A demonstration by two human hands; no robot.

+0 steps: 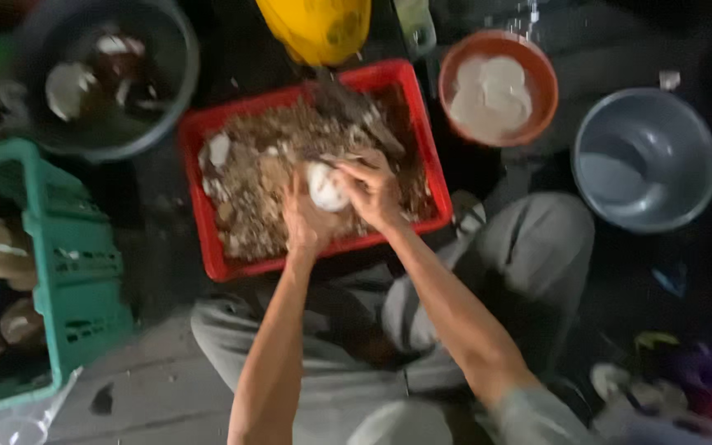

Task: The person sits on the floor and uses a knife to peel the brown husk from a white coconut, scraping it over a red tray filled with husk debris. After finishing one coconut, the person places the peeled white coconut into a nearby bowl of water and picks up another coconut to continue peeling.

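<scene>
Both my hands meet over a red plastic crate (208,247) filled with brown husk scraps and shavings. My left hand (305,221) cups a white, peeled, round piece (324,188) from below and the left. My right hand (372,191) closes over it from the right and grips a thin dark tool whose end pokes out to the left above the white piece; blur hides what kind of tool it is. My knees in grey trousers sit just below the crate.
An orange bowl (540,70) with white pieces stands at the upper right, a grey basin (690,132) of water beside it. A dark round tub (179,49) is at the upper left, a green crate (76,264) at the left, a yellow container (316,26) behind the red crate.
</scene>
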